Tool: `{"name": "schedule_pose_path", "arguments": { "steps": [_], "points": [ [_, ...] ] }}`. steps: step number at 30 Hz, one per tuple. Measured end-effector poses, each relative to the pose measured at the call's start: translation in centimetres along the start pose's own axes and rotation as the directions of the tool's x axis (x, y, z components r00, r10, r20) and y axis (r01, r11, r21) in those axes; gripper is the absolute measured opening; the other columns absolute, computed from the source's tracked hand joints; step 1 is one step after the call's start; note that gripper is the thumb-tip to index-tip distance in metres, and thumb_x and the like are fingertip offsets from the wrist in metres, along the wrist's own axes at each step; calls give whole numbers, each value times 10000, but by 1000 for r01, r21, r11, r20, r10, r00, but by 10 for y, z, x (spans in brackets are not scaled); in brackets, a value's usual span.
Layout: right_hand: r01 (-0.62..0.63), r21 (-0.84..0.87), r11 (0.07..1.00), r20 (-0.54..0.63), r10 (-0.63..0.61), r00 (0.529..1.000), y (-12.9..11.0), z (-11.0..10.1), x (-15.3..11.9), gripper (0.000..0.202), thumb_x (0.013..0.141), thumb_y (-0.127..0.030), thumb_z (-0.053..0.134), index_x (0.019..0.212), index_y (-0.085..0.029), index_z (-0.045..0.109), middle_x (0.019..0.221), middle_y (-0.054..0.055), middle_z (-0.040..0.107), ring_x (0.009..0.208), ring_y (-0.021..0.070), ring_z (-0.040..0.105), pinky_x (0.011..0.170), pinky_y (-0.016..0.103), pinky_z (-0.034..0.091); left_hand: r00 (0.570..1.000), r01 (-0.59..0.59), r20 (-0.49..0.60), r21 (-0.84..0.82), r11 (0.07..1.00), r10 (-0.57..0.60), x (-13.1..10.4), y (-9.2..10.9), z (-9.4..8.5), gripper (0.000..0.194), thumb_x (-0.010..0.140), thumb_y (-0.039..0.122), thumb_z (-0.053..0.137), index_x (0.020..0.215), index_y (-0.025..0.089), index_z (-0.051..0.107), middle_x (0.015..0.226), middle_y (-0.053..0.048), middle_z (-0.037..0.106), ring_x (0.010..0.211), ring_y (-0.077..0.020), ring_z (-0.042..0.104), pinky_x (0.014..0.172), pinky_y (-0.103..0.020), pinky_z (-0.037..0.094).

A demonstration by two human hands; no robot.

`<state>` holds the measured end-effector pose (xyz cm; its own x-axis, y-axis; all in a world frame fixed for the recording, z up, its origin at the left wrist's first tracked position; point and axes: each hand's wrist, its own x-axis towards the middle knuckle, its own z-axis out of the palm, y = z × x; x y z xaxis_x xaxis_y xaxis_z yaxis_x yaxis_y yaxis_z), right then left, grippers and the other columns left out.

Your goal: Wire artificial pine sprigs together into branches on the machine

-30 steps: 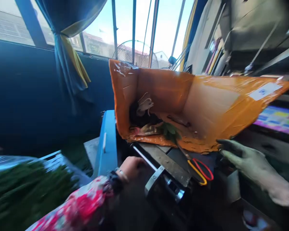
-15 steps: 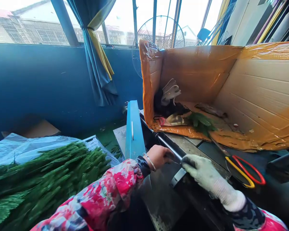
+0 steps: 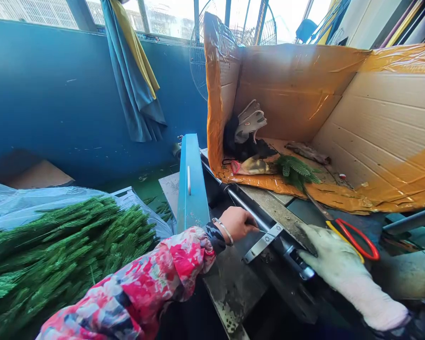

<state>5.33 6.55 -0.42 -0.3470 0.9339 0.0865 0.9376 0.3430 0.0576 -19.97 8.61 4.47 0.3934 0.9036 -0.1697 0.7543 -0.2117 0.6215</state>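
Note:
My bare left hand [image 3: 236,223], a silver bangle at its wrist, is closed in a pinch beside a black metal tube [image 3: 248,205]. From its fingertips a thin wire-like strand [image 3: 264,231] runs to a flat metal bracket [image 3: 262,243] that crosses the tube; its exact kind is too small to tell. My right hand [image 3: 335,259], in a pale glove, has its fingers stretched apart and nothing visible in them. It lies right of the tube's shiny metal end [image 3: 304,270], over part of a pair of scissors [image 3: 359,238] with red and yellow handles.
Green artificial pine branches [image 3: 74,241] lie piled on plastic sheeting at left. A blue metal bar [image 3: 193,184] stands beyond my left hand. Behind the tube, an open cardboard box [image 3: 286,99] with orange tape holds gloves [image 3: 250,123] and a green sprig [image 3: 297,171].
My right hand has left the tube near the left fingers and moved right, opening and uncovering the bracket and tube end. My left hand stays pinched by the tube. The view has tilted down.

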Motion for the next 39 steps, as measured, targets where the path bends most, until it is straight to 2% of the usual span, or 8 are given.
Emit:
{"name": "schedule_pose_path", "arguments": {
  "steps": [7,15,18,21,25,32,36,39],
  "points": [
    [53,-93,994,92,-44,995,-3,-15,22,526,707,-268,532,1226,-208,474,1026,76,581,863,271,540,729,395,467,1000,12,17,0,1000,-12,0,-1,-1,160,712,290,601,788,191,702,719,0,688,712,-139,590,620,-208,410],
    [59,-59,996,37,-57,998,-6,-7,2,513,697,-392,573,1181,-234,503,1155,73,534,1036,277,487,813,396,453,1000,18,19,6,1000,-19,1,-3,5,167,713,301,598,791,198,705,732,-1,694,715,-141,591,625,-211,416],
    [45,-72,996,3,-45,999,-5,-9,1,440,722,-278,541,1157,-209,516,1086,74,573,974,262,520,802,392,453,1000,7,15,22,1000,-7,1,-2,5,174,724,311,586,791,197,699,734,-3,693,705,-143,587,621,-222,415],
    [63,-83,994,4,-63,998,-3,-12,5,399,767,-257,480,1158,-183,514,1029,86,590,921,247,537,789,383,455,999,-20,-25,62,998,22,-4,1,1,189,749,319,556,798,192,688,786,-25,689,806,-174,572,727,-269,406],
    [91,-78,993,32,-88,996,-5,-12,2,523,685,-372,573,1177,-209,505,1126,97,541,981,280,501,772,402,456,982,-170,-57,136,976,179,-9,2,-2,135,754,298,559,766,213,664,814,-20,675,971,-208,521,893,-339,310],
    [42,-171,984,32,-37,999,-24,-17,-3,513,643,-285,563,1153,-230,541,1075,114,552,890,290,520,665,396,451,999,-16,29,-77,997,18,-14,3,10,171,764,279,532,789,172,663,689,-3,670,651,-119,583,594,-204,404],
    [47,-168,985,4,-47,999,-22,-11,-6,509,654,-278,557,1161,-239,532,1081,113,545,922,296,509,703,416,446,996,32,87,-243,969,-11,-26,17,16,143,717,260,586,771,166,678,669,6,664,629,-103,574,575,-182,396],
    [63,-154,986,-31,-68,997,-15,-1,-10,483,677,-282,552,1157,-231,527,1106,110,540,963,302,496,726,427,444,997,77,42,-328,941,-67,-33,27,16,134,695,244,601,760,162,685,655,6,648,630,-108,560,576,-192,392]
  ]
}}
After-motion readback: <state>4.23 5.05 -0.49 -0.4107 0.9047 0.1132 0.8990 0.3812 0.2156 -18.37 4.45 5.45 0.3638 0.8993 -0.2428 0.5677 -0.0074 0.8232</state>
